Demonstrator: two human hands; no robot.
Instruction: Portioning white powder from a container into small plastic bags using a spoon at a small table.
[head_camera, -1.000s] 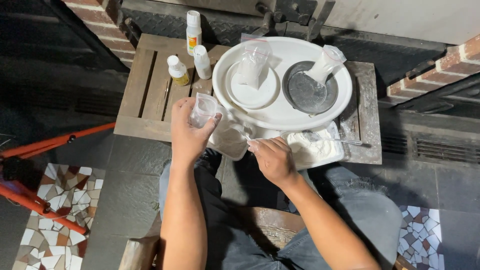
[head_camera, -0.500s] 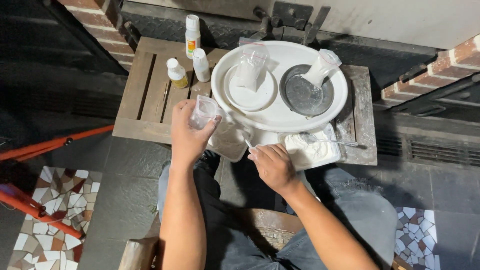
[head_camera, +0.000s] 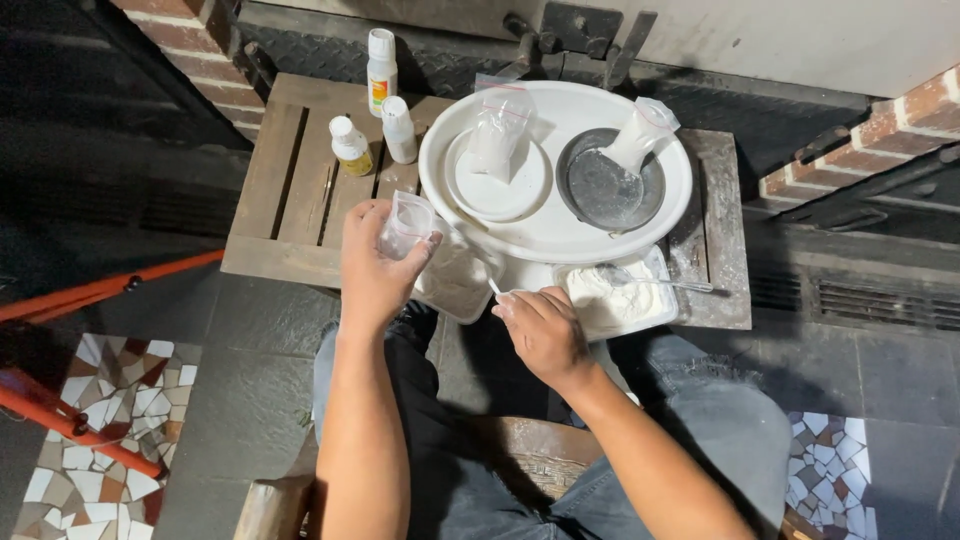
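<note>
Hands are both over the near edge of a low wooden table (head_camera: 290, 190). The left hand (head_camera: 375, 265) is closed around a small clear plastic cup (head_camera: 405, 225), with the thumb on one side and the fingers on the other, and the cup is lifted a little above the table. The right hand (head_camera: 540, 330) is curled and pinches a thin white stick (head_camera: 493, 288) between thumb and fingertips (I cannot tell what kind of tool it is). The upper end of the stick points into a clear plastic bag (head_camera: 455, 280) with pale powder, which lies between the two hands, just beside the cup. To the right of this hand is a tray of white powder (head_camera: 615, 298) with a metal spoon (head_camera: 670, 284) in it. Behind them stands a big round white tray (head_camera: 555, 235), which carries a white plate (head_camera: 500, 185) and a grey dish (head_camera: 605, 190), each with a small bag on it. Three small bottles (head_camera: 380, 110) stand at the left of the round tray.
</note>
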